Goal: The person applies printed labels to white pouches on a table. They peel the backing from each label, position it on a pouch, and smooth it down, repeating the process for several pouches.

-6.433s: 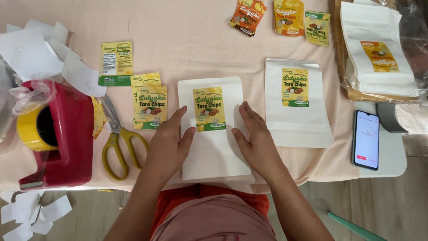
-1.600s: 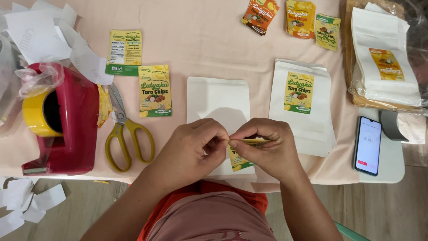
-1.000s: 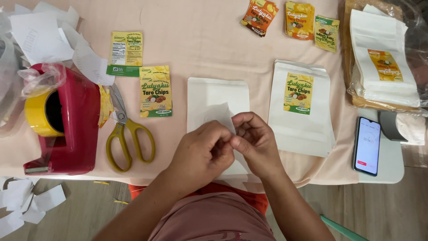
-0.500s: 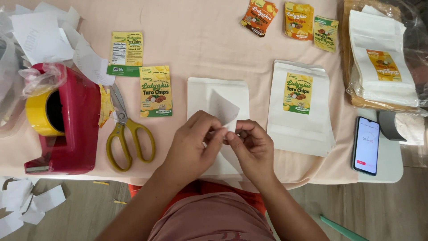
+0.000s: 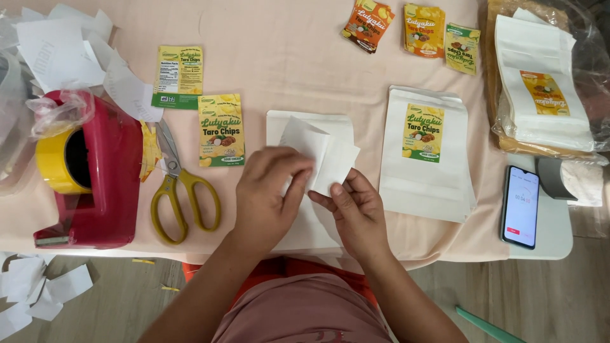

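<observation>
scissors left of blank pouch, labelled pouch right, phone far right

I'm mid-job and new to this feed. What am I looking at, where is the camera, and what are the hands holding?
There is no machine here: a person works with two bare hands, filmed by one camera on their head that looks down at a table covered in pale cloth. The left hand and right hand both pinch a white paper piece, held just above a plain white pouch. To the left lie a yellow label, yellow scissors and a red tape dispenser. To the right are a labelled pouch, a phone and a stack of pouches.
</observation>
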